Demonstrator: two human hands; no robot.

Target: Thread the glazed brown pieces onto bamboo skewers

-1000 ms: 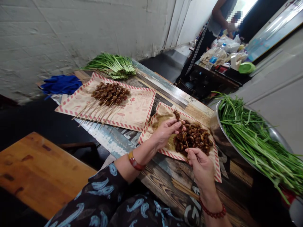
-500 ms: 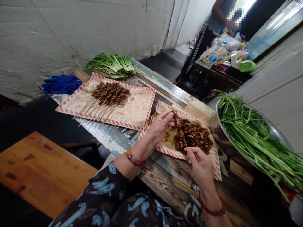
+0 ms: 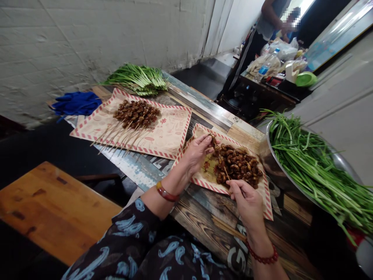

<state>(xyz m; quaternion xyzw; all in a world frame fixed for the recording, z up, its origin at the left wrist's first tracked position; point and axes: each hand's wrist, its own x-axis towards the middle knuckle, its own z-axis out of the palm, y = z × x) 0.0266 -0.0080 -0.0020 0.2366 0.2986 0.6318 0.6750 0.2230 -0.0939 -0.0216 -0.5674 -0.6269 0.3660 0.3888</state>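
1. Pinching the bare near end of a thin wooden skewer (image 3: pixel 226 172) between thumb and fingers, the right hand (image 3: pixel 246 199) is at the near edge of a heap of glossy brown morsels (image 3: pixel 240 165) in the head view.
2. The left hand (image 3: pixel 196 154) is just left of the heap, its thumb and fingers pressed on a brown morsel (image 3: pixel 214 139) at the heap's far left corner; whether the skewer's point is already through it, I cannot tell.
3. The relation that counts is the skewer's long axis: it slants from the right fingertips away and leftward over the heap's left part, roughly toward the left fingertips. The left hand is nearer its far end, the right its near end; the middle blends with the brown behind.
4. Under the heap lies a red-striped paper sheet (image 3: pixel 267 198); well left of the heap, a second striped sheet (image 3: pixel 171 146) bears loaded skewers (image 3: pixel 135 114), their bare sticks toward the wearer.
5. Right of the heap stands a metal basin (image 3: pixel 267 149) of long green chives (image 3: pixel 317 175); nearer the wearer than the heap, loose sticks (image 3: pixel 229 228) lie beside the right wrist.
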